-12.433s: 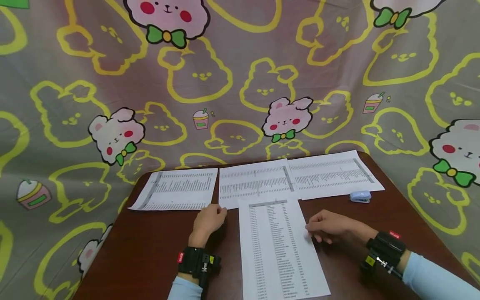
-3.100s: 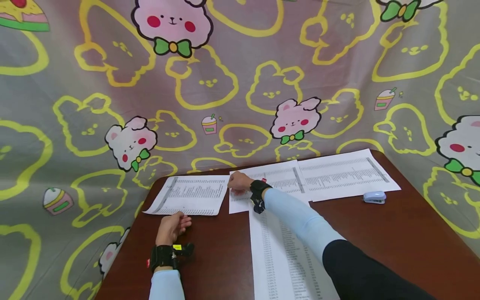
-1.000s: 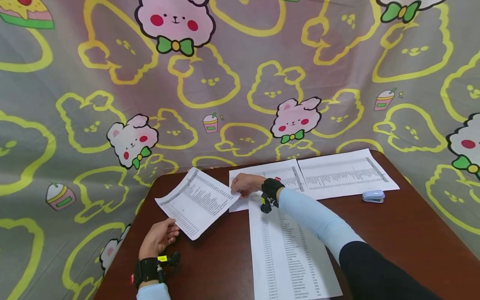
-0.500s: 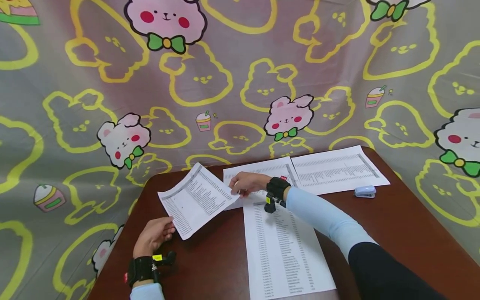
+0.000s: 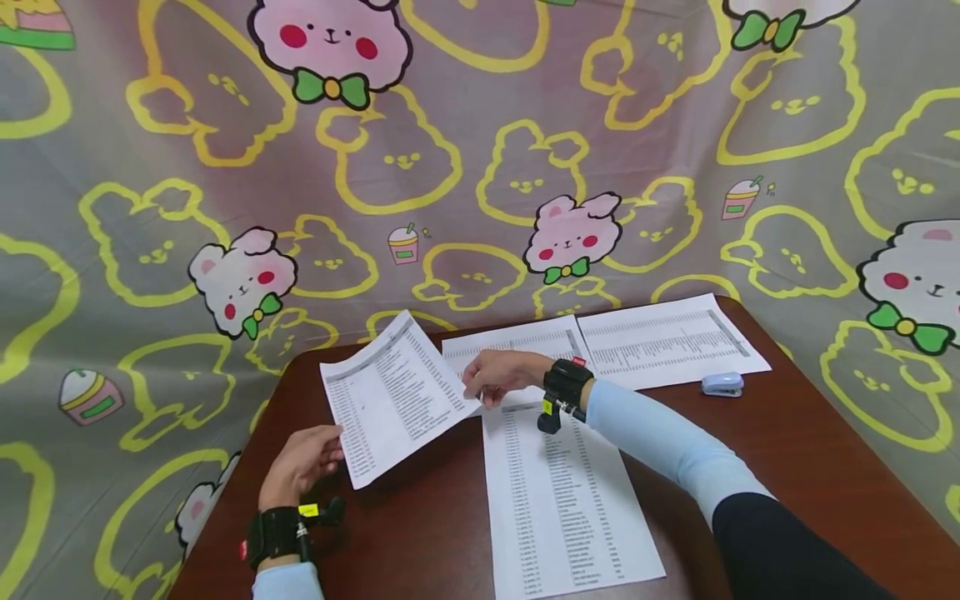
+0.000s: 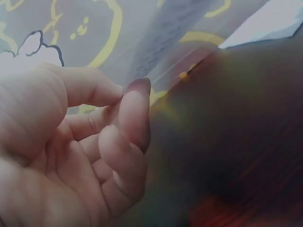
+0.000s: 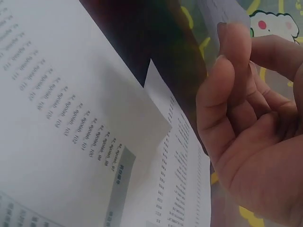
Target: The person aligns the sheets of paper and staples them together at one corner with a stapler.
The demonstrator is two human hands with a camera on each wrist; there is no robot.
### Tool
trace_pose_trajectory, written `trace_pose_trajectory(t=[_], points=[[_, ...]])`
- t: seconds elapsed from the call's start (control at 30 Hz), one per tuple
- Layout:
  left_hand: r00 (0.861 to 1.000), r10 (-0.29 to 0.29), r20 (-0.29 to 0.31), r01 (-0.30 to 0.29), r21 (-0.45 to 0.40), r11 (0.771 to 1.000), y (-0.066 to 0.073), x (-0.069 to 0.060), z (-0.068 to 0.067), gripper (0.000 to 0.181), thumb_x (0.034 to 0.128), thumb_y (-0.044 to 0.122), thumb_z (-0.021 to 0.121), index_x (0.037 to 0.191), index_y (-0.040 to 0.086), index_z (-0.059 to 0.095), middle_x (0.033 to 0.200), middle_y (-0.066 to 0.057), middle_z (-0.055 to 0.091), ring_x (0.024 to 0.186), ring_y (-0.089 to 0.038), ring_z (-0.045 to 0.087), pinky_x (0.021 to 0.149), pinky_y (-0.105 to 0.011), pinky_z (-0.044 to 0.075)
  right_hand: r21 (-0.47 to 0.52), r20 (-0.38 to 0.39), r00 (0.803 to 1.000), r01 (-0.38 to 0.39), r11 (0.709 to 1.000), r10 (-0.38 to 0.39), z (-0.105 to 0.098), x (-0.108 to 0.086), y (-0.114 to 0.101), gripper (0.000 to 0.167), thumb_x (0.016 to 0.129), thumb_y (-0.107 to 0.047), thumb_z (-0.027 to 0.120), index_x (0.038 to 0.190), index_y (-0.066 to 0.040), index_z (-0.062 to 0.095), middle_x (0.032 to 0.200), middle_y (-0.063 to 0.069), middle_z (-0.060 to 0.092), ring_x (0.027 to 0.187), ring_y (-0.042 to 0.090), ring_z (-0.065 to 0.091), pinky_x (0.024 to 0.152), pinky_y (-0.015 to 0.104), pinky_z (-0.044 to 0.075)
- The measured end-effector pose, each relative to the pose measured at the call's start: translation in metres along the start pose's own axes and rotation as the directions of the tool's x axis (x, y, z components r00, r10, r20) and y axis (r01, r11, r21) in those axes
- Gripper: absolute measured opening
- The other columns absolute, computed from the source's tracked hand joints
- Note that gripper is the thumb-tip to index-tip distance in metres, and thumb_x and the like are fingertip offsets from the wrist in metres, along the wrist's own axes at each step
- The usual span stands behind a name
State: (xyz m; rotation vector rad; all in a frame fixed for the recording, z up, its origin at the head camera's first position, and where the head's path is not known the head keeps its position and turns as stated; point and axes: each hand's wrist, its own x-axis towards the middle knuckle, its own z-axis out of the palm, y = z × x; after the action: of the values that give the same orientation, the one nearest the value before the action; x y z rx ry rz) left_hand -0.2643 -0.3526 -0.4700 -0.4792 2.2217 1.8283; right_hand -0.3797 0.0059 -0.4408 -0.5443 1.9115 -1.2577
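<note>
A printed sheet of paper [image 5: 393, 396] is held up off the table between both hands, turned at an angle. My left hand [image 5: 300, 462] pinches its near left edge; in the left wrist view the thumb and fingertips of the left hand [image 6: 94, 137] meet on the blurred sheet [image 6: 161, 38]. The right hand [image 5: 506, 375] pinches the right corner, reaching across over the other papers. Seen from the right wrist, the right hand [image 7: 255, 113] grips the paper's edge [image 7: 222, 19] between thumb and fingers. A second printed sheet [image 5: 570, 508] lies flat under the right forearm.
Two more printed sheets lie along the back: the middle one [image 5: 517, 333], partly covered by the right hand, and the right one [image 5: 667, 342]. A light blue stapler [image 5: 722, 384] rests on the brown table [image 5: 795, 475] at the right. A patterned curtain [image 5: 480, 150] hangs behind.
The left sheet lay flat at the back left; both hands have since taken hold of it, lifted it and turned it. Over the last half second it has tilted up further.
</note>
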Motion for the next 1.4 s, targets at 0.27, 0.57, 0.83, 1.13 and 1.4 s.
trace_pose_trajectory(t=[0.27,0.57,0.83,1.13,1.4], points=[[0.999,0.034,0.012,-0.034,0.048,0.998,0.016,0.002,0.013,0.042,0.1006,0.025,0.052,0.128,-0.006,0.050,0.078,0.003,0.066,0.069,-0.012,0.060,0.058,-0.025,0.048,0.041,0.006,1.000,0.022,0.999,-0.022,-0.005,-0.023,0.009,0.019,0.089,-0.010,0.067,0.075,-0.007,0.055,0.062,0.004,0.058,0.048,0.014,0.058,0.052,0.028,0.047],[0.998,0.065,0.017,-0.066,0.112,0.991,0.034,0.002,0.019,0.038,0.1006,0.027,0.052,0.123,-0.004,0.054,0.079,0.001,0.064,0.069,-0.013,0.061,0.055,-0.024,0.045,0.017,-0.003,0.999,0.032,0.999,-0.032,-0.007,-0.046,0.007,0.017,0.090,-0.012,0.068,0.078,-0.007,0.056,0.063,0.005,0.061,0.050,0.013,0.058,0.053,0.027,0.046],[0.986,0.166,0.026,-0.166,0.313,0.935,0.057,0.007,0.047,0.037,0.1009,0.027,0.049,0.118,-0.003,0.061,0.086,-0.006,0.065,0.074,-0.020,0.062,0.059,-0.029,0.046,0.009,-0.062,0.998,0.018,1.000,-0.017,-0.023,-0.071,0.016,0.016,0.089,-0.013,0.068,0.079,-0.005,0.059,0.065,0.006,0.062,0.051,0.015,0.058,0.054,0.029,0.046],[0.964,0.251,0.089,-0.265,0.392,0.881,0.078,0.007,0.079,0.029,0.0985,0.024,0.053,0.105,-0.001,0.066,0.080,-0.009,0.065,0.067,-0.020,0.062,0.056,-0.029,0.045,0.026,-0.107,0.994,-0.022,0.999,0.024,-0.032,-0.104,0.042,0.017,0.091,-0.015,0.067,0.083,-0.002,0.060,0.070,0.013,0.063,0.053,0.018,0.059,0.054,0.031,0.047],[0.951,0.282,0.125,-0.309,0.379,0.872,0.084,0.002,0.091,0.026,0.0975,0.022,0.054,0.103,0.000,0.067,0.077,-0.010,0.064,0.067,-0.022,0.063,0.054,-0.031,0.046,0.034,-0.106,0.994,-0.003,0.999,0.007,-0.032,-0.126,0.050,0.019,0.091,-0.018,0.068,0.085,-0.001,0.062,0.071,0.016,0.064,0.053,0.019,0.060,0.053,0.030,0.045]])
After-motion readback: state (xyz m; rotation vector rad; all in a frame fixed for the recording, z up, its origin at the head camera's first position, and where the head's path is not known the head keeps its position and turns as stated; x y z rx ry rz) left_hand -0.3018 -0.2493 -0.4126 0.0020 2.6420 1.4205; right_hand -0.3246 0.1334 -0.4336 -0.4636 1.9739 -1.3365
